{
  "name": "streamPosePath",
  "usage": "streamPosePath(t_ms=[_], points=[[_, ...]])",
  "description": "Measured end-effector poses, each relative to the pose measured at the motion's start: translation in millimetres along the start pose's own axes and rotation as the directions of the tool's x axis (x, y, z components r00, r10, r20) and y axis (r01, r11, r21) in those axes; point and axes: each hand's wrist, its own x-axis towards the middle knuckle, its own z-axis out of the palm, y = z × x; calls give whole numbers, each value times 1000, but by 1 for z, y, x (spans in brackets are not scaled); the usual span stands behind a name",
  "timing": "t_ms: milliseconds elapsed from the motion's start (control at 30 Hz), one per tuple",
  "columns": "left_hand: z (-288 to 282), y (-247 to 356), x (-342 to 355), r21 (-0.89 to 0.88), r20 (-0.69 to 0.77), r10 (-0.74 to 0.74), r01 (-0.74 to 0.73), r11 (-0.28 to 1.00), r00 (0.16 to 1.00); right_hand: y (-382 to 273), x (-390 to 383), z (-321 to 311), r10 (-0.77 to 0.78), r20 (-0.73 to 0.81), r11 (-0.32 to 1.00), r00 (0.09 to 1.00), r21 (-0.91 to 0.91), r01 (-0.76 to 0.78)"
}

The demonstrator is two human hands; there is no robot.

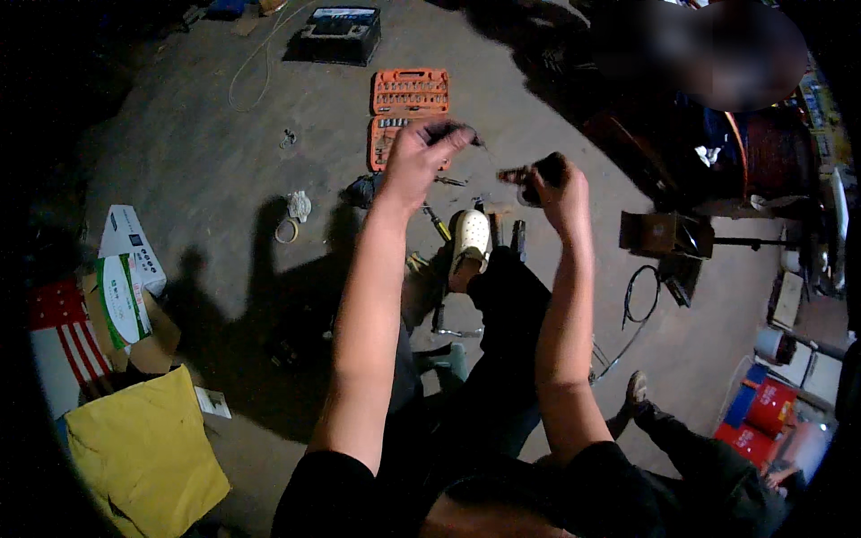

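My left hand [420, 161] is raised in front of an orange socket set case [411, 92], its fingers pinched together. A thin dark sliver shows at their tips, too small to name. Across a narrow gap, my right hand [560, 188] is closed around a small dark part [513, 175] with a brownish end that points toward my left hand. What kind of part it is, I cannot make out. The open case lies on the floor with rows of sockets in both halves. Beneath my hands lie a yellow-and-black handled tool [438, 224] and several dark tools.
A car battery [341, 36] stands at the far left of centre. Tape roll [287, 230], boxes [134, 260] and a yellow sheet [148, 453] lie left. On the right are a cardboard box [653, 235], a black cable [641, 296], and another person's leg [682, 444].
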Motion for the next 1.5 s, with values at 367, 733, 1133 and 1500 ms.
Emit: streamPosePath(t_ms=[367,733,1133,1500], points=[[-5,-20,4,310,-21,-190,187,932,982,-30,5,-7,126,450,-136,884,891,-434],[11,-4,-13,494,47,-2,-21,869,999,-54,5,16,158,-21,585,987,807,-77],[-3,2,-15,591,249,-264,70,804,932,-40,-3,-14,-201,514,891,834,450,-62],[29,-8,-19,282,-67,199,-173,944,978,-64,4,28,264,-312,634,913,770,80]])
